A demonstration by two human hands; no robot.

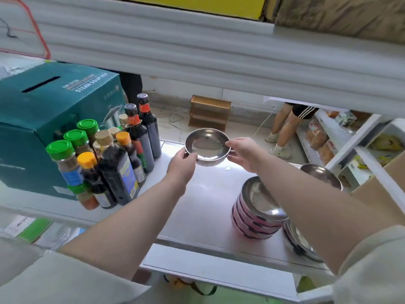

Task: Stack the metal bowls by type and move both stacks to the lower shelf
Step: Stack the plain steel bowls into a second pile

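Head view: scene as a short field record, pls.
held: plain bowl, both hands, above the shelf
left hand: on bowl's left rim
right hand: on bowl's right rim
pink stack: on shelf, under right forearm
other bowls: one behind the forearm, more beside the pink stack
left side: bottles, green box

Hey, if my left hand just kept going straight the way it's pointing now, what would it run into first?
Your left hand already grips the metal bowl by its rim. Past the bowl the shelf looks free to its far edge, with the dark sauce bottles off to the left, though depth is hard to judge.
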